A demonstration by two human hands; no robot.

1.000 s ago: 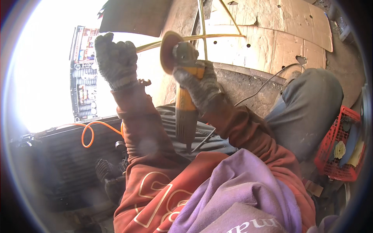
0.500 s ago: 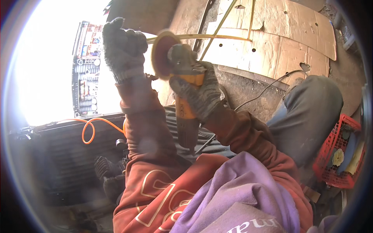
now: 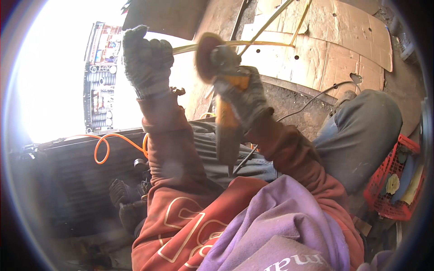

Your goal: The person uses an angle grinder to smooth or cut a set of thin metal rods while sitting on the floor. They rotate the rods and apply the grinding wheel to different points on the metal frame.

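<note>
above the lap, right hand (image 3: 242,97) fingers grip an angle grinder (image 3: 224,97); left hand (image 3: 147,61) fingers clench a yellow rod (image 3: 253,44).

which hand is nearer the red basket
Right. The right hand, gripping the yellow angle grinder, is up at centre; the red basket sits low at the far right. The left hand is further left.

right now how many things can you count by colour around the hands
orange: 2, the grinder held by the right hand and the hose
yellow: 1, the thin rod that the gloved left hand closes on
red: 1, the basket
brown: 1, the cardboard
total: 5
</note>
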